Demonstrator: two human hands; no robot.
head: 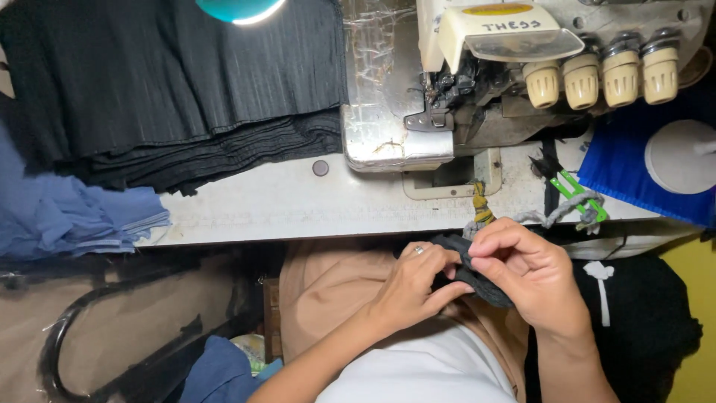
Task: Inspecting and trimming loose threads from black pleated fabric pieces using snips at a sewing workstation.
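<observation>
Both hands work close together just below the near edge of the table (298, 201), over the person's lap. The left hand (414, 287), a ring on one finger, is curled nearly shut with its fingertips pinching the near edge of a small dark fabric piece (488, 289). The right hand (526, 272) is likewise closed into a pinch, thumb and forefinger pressing the same piece from the other side, so the cloth is bunched between the two hands and partly hidden by them.

The dark fabric piece looks light, soft and limp, with a ribbed or crinkled surface; it would likely fold and sag wherever it is not supported, and it seems unlikely to slip much given its texture. A hold at the edges or corners, with fingertips rather than a full fist, appears the sensible way to keep it flat and controlled.

On the table above stands an overlock sewing machine (477, 82) with a row of cream tension knobs (600, 75). A stack of black pleated fabric (179, 97) lies to the left, with blue cloth (67, 213) beside it. Green thread snips (570, 186) rest near the table's edge, and a blue cloth (626, 164) lies at the right.
</observation>
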